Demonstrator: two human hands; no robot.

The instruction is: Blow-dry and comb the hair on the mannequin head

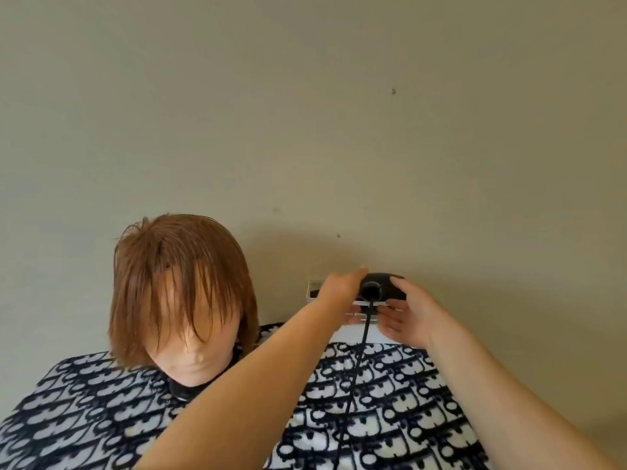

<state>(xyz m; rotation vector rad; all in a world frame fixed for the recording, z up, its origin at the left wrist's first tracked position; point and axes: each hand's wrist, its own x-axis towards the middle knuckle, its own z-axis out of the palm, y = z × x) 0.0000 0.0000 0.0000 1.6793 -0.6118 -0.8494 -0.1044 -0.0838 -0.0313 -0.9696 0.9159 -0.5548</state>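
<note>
reaching toward the far wall, the left hand lies against the left side of the black hair dryer; its fingers are hidden behind it, so i cannot tell whether they curl round. the right hand holds its fingers straight and spread, thumb touching the dryer's right side. the dryer sits on a white holder, its black cord running near over a black-and-white patterned cape. left of the hands stands the mannequin head, reddish-brown hair falling over its face.
</note>
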